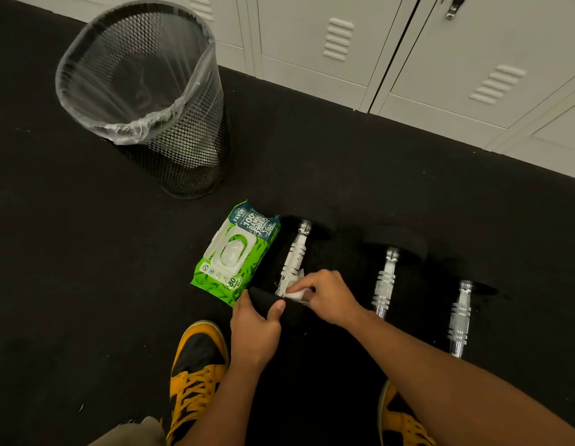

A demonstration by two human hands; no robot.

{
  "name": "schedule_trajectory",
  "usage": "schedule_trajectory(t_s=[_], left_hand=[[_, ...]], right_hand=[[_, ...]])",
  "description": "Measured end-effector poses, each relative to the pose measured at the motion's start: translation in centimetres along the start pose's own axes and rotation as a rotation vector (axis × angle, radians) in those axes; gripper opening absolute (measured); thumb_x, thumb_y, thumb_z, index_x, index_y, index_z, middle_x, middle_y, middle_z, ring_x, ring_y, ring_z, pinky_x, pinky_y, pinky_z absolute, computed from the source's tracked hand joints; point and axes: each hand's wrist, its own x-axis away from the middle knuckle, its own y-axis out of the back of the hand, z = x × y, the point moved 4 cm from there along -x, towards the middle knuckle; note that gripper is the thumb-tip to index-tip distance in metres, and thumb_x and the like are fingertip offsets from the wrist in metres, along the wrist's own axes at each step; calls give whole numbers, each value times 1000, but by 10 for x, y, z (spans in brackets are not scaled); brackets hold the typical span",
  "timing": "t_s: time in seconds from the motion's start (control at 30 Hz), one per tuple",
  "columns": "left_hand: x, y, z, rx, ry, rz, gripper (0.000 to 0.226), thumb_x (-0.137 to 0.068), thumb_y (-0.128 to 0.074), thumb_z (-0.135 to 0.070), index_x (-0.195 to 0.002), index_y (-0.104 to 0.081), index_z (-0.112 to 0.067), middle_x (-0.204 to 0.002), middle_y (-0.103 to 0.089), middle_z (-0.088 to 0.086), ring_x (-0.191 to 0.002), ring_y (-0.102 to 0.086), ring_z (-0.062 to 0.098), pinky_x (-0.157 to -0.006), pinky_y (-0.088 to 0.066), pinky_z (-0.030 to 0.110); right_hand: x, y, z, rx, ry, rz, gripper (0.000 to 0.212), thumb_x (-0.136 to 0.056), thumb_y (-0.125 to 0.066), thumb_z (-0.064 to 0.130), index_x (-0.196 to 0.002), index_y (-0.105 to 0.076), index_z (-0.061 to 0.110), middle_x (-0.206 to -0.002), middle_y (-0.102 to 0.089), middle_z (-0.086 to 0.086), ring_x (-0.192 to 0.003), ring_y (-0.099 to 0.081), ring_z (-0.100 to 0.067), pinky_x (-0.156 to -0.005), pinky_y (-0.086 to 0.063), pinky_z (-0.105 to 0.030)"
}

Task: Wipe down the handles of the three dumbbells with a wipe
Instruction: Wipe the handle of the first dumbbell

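Fingers (299, 286) of right hand (328, 296) pinching crumpled white wipe (292, 289) round chrome knurled dumbbell handle (294, 252); left hand (254, 329) gripping black rubber dumbbell head (263, 299); best twisting wipe full length.

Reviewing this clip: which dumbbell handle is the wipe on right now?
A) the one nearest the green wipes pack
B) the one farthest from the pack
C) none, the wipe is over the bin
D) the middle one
A: the right hand presses the white wipe on the near end of the handle of the dumbbell beside the wipes pack, while the left hand grips that dumbbell's black near head.
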Motion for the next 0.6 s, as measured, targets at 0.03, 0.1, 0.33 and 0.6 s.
schedule_trajectory(t_s=[0.03,0.1,0.33,0.6], left_hand=[[0,0,0,3,1,3,83,-88,-68,-42,-151,-28,-6,-151,-38,14,-139,-36,30,-114,-31,43],[-1,0,1,13,1,8,82,-88,-67,-41,-151,-28,-6,-152,-38,14,-139,-36,30,-114,-30,43],[-4,0,3,39,4,26,77,-90,-65,-40,-151,-30,-7,-149,-42,14,-136,-39,30,-113,-33,47],[-14,4,7,83,27,107,75,-95,-59,-39,-153,-23,-9,-154,-34,12,-140,-35,29,-115,-31,45]], right_hand=[[-1,6,0,-40,-19,-50,38,-85,-58,-4,-99,-80,23,-108,-75,2,-108,-63,-17,-101,-43,-23],[-3,23,-2,-148,-86,-232,39,-82,-57,-10,-98,-80,17,-107,-74,-4,-102,-65,-14,-84,-41,-5],[-24,42,4,-184,-160,-529,37,-91,-53,-9,-112,-74,14,-119,-64,-2,-107,-61,-15,-77,-36,-2],[-39,21,17,-364,-256,-510,30,-90,-64,5,-116,-71,18,-121,-65,-5,-113,-61,-19,-95,-44,-19]])
